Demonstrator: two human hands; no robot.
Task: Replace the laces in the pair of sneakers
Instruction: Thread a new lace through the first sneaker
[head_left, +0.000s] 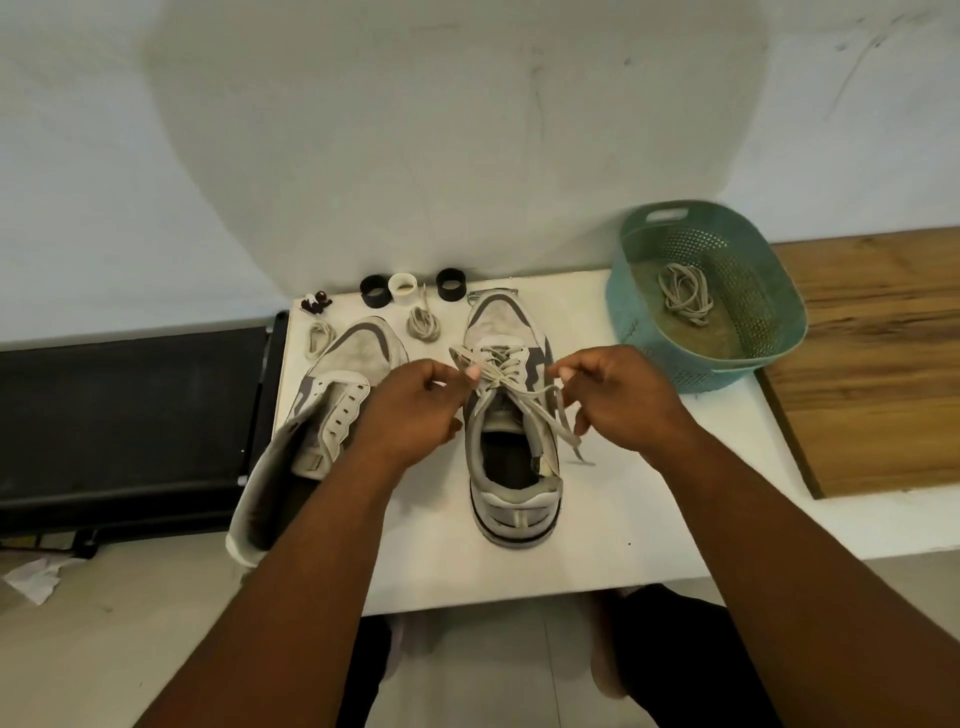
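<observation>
The lace (511, 384) of the right-hand sneaker (511, 415) is pinched by both the left hand (415, 410) and right hand (618, 400); undoing seems underway, and loosening at the eyelets is called for next.

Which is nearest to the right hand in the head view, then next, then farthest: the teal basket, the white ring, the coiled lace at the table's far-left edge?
From the right hand:
1. Teal basket, just right and beyond.
2. White ring, at the back, left of the hand.
3. Coiled lace, far left, past both sneakers.
</observation>
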